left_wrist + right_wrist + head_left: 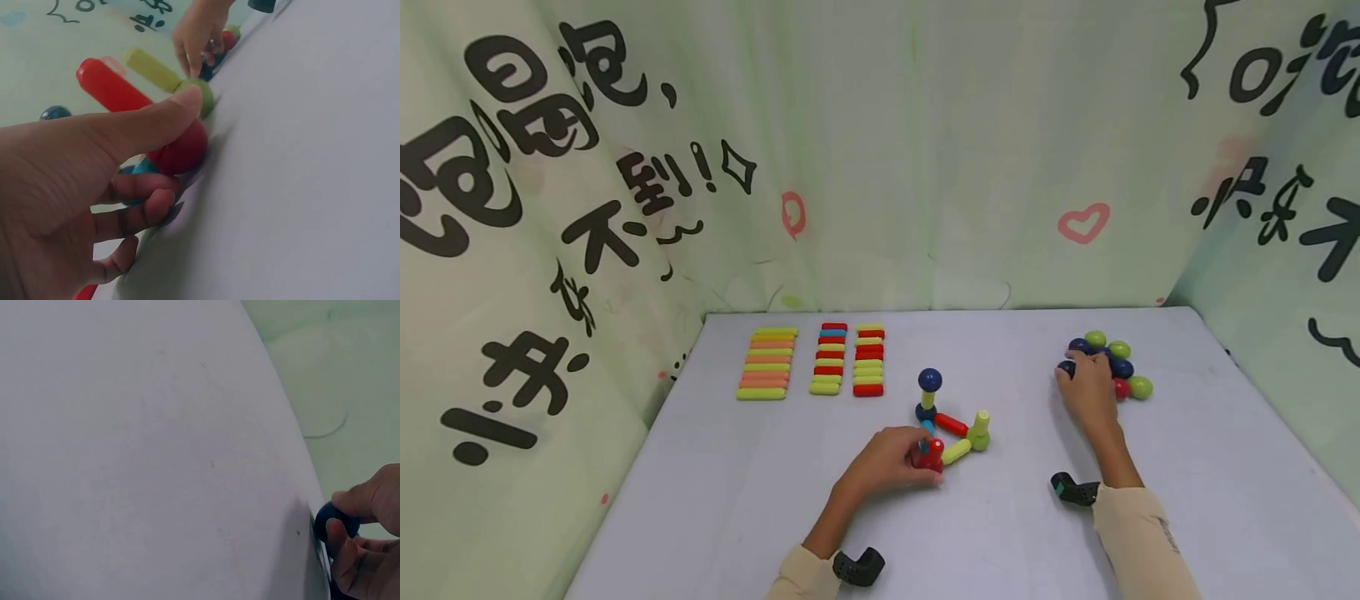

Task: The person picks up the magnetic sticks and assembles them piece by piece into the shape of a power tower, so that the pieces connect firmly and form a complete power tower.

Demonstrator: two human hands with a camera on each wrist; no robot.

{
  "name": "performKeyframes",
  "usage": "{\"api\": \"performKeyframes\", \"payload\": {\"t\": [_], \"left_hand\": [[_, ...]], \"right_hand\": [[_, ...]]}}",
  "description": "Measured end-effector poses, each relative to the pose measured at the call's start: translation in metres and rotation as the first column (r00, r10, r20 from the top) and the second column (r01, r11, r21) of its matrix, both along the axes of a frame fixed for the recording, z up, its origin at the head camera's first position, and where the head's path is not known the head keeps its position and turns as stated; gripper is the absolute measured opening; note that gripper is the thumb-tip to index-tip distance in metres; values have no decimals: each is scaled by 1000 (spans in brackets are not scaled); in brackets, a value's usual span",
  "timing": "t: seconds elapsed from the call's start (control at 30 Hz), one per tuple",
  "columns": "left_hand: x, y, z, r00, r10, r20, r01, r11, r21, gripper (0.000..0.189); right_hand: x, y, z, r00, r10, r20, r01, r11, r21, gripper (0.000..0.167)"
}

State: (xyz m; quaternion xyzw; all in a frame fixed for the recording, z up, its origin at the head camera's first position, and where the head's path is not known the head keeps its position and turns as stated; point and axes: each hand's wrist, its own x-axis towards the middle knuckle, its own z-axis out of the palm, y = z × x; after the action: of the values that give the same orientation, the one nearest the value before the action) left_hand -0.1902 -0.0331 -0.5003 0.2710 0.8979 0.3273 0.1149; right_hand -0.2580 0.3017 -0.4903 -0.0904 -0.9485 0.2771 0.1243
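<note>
My left hand [887, 458] grips a red ball [187, 150] between thumb and fingers, at the near corner of a joined stick-and-ball frame. From that ball a red stick [109, 83] stands up. A yellow-green stick [957, 452] links it to a green ball [978, 438] that carries an upright stick. A red stick [951, 425] runs on to a dark blue ball at the back, where a short upright post bears another blue ball [929, 380]. At the far right, my right hand [1088, 392] pinches a dark blue ball [331, 519] beside the loose balls.
Loose green [1141, 387], blue and red balls are clustered at the table's right rear. Three stacks of coloured sticks [763, 367] lie in rows at the back left. A printed curtain [970, 167] hangs behind the white table [700, 500].
</note>
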Motion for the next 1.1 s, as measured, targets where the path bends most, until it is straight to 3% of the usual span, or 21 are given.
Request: {"api": "performKeyframes", "payload": {"t": [0.1, 0.27, 0.33, 0.43, 0.53, 0.6, 0.67, 0.83, 1.0, 1.1], "left_hand": [[2, 6, -2, 999, 39, -13, -39, 999, -8, 43], [-2, 0, -2, 992, -8, 125, -7, 993, 116, 43], [-5, -7, 0, 983, 31, 179, -64, 981, 182, 33], [-12, -13, 2, 963, 177, 203, -225, 942, 248, 23], [-19, -11, 3, 935, 303, 186, -346, 896, 279, 28], [-23, -8, 3, 928, 327, 178, -366, 887, 281, 40], [-27, -3, 1, 932, 308, 190, -351, 895, 274, 49], [-31, 6, -5, 943, 243, 227, -296, 924, 243, 56], [-31, 8, -5, 948, 248, 197, -289, 933, 215, 55], [-30, 9, -4, 949, 253, 186, -290, 934, 207, 53]], "right_hand": [[1, -1, -2, 997, 79, 24, -79, 997, 11, 41], [9, -8, 3, 975, 214, 57, -211, 976, -52, 41], [14, -14, 8, 958, 282, 53, -273, 952, -142, 43], [21, -24, 18, 920, 392, 4, -373, 877, -303, 46], [27, -35, 29, 869, 488, -84, -473, 768, -432, 42], [31, -42, 35, 835, 535, -131, -531, 716, -453, 38], [33, -47, 38, 804, 573, -159, -577, 686, -444, 36], [35, -56, 37, 760, 632, -153, -637, 676, -370, 36], [36, -57, 34, 752, 640, -155, -646, 673, -360, 35], [35, -54, 33, 741, 649, -175, -659, 651, -377, 36]]}}
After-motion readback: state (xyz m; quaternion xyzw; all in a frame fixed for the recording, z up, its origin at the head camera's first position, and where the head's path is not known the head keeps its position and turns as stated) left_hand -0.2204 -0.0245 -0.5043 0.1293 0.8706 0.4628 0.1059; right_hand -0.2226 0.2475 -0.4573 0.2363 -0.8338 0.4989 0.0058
